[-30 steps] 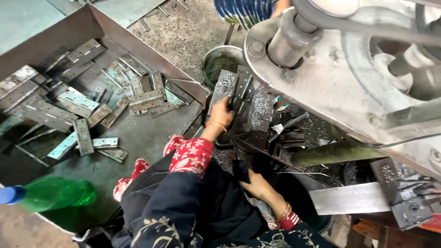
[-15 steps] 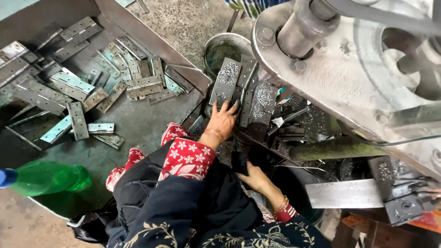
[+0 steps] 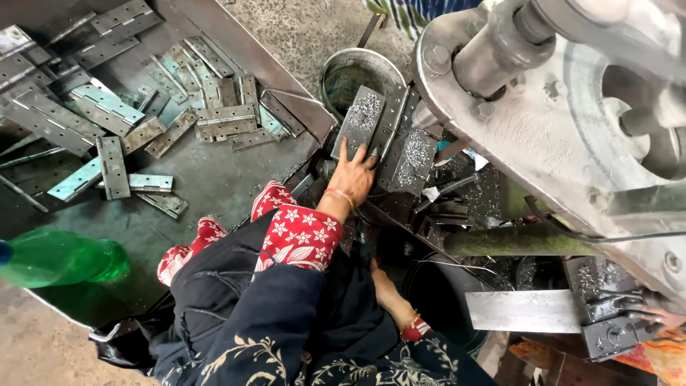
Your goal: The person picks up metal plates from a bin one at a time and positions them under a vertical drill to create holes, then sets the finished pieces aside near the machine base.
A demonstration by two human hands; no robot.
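Observation:
My left hand reaches out of a red flowered sleeve and lies flat, fingers apart, on the lower end of a grey metal hinge plate. That plate leans among other plates dusted with metal filings, beside the press machine. My right hand hangs low in the dark gap under the machine. Its fingers are hidden, so I cannot see whether it holds anything.
A large metal tray at the left holds several loose hinges. A green plastic bottle lies at its near edge. A round metal bucket stands behind the plates. The big grey press machine fills the right, with a flat steel bar below it.
My left hand has slid forward and spread onto the hinge plate. My right hand has stayed low under the machine. The view has shifted slightly.

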